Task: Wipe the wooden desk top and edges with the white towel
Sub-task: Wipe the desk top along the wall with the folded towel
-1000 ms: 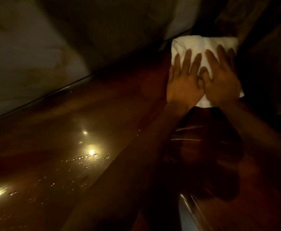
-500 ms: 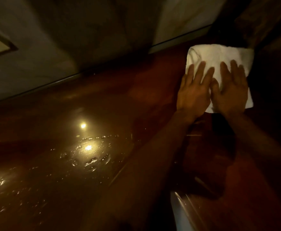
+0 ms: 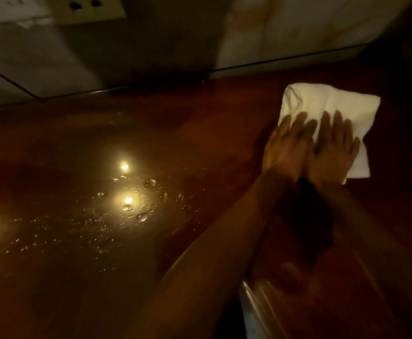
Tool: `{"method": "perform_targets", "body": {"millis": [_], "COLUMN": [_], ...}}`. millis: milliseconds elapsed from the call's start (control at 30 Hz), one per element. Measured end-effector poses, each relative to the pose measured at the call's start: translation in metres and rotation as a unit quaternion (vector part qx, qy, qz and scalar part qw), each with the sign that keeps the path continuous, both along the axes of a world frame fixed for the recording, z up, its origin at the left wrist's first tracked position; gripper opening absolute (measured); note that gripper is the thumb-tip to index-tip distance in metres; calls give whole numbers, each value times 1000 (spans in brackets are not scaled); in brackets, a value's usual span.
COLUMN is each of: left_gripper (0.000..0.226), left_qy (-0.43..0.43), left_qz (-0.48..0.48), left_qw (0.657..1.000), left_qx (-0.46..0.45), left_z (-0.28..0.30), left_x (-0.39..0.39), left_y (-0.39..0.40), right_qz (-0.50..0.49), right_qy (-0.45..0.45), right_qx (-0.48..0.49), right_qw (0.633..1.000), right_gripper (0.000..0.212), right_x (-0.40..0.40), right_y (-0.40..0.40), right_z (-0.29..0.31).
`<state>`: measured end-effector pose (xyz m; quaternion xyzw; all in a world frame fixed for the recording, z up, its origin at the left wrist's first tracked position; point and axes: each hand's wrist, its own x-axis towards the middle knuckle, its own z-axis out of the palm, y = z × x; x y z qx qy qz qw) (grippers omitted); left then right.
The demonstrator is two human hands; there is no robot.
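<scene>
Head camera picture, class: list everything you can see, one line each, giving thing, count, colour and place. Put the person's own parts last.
white towel: one, white, folded flat on the desk at right, under both hands.
wooden desk: one, glossy reddish brown, fills most of the view.
water droplets: many, clear, scattered on the desk at left centre.
light reflections: at least two, yellow-white, on the wet patch.
wall: one, pale, along the desk's far edge.
wall plate: one, cream with two dark holes, top left.
left hand: one, flat on the towel's left part.
right hand: one, flat on the towel, beside the left.
</scene>
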<state>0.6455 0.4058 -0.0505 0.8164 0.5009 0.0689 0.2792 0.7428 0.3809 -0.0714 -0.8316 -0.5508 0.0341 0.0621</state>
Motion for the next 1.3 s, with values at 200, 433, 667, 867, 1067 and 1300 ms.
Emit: {"method": "perform_targets", "body": {"millis": [200,433,667,867,1067,1300], "left_gripper": [49,49,50,52,49,68], "left_qy": [-10,-8,-2,1,-16,-8], "left_qz": [26,54,66,81,107,95], "left_qw": [1000,998,998,996,993,995], "left_qx": [-11,17,21,26,45,41], "left_z": [-4,-9,-6,-5,-5,1], "left_x": [-38,-78,-117,-151,-188,-204], "left_y": [-8,-22,-34,-43,-62,-75], "right_qz": [21,45,61,78,95,142], "right_qy": [-18,-26,-6,3,6,32], "right_qx": [-26,-46,-47,-34,-20,32], "right_qw": [999,998,997,996,995,989], "right_gripper": [59,62,68,67,60,54], "right_x": [-37,-79,-116,-148,-184,-181], "right_y": [-5,-13,-23,-28,-36,-35], "right_z": [-2,0,2,-2,-5,15]}}
